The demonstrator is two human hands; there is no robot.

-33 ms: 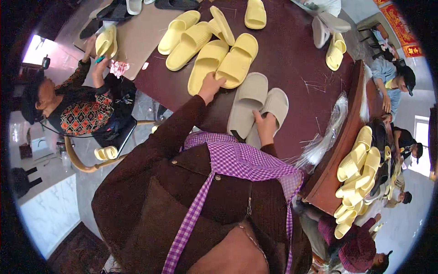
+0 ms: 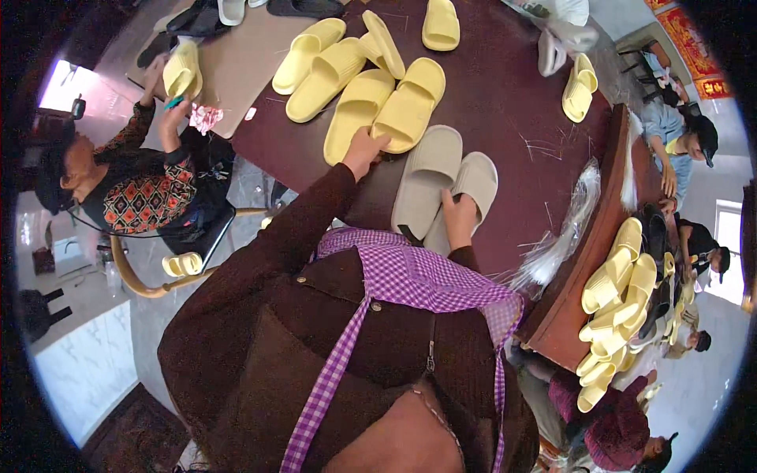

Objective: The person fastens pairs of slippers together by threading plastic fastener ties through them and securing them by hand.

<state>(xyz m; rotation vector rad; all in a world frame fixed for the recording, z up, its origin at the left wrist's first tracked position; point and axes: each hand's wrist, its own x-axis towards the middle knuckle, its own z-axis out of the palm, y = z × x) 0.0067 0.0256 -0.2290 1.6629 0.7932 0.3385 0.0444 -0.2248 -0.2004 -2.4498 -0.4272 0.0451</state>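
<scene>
My left hand [image 2: 366,151] is closed on the heel end of a yellow slipper [image 2: 422,91], thumb on top. A second yellow slipper [image 2: 343,130] lies against it on the left. My right hand [image 2: 460,219] grips the heel part of a grey slipper [image 2: 479,177]; its thumb points up and some fingers are hidden. The other grey slipper [image 2: 430,162] lies close beside it, toe away from me. Beyond my left hand several more yellow slippers lie together, one [image 2: 382,43] tipped on its side.
Thin clear strands [image 2: 564,240] lie along the right edge of the dark red table [image 2: 505,102]. Past that edge is a yellow slipper pile [image 2: 619,315]. At left a seated person [image 2: 146,189] holds yellow slippers [image 2: 183,71]. Other people work at right.
The grey slippers at the far right of the table have shifted slightly and look blurred. My hands and the slippers they hold have barely moved.
</scene>
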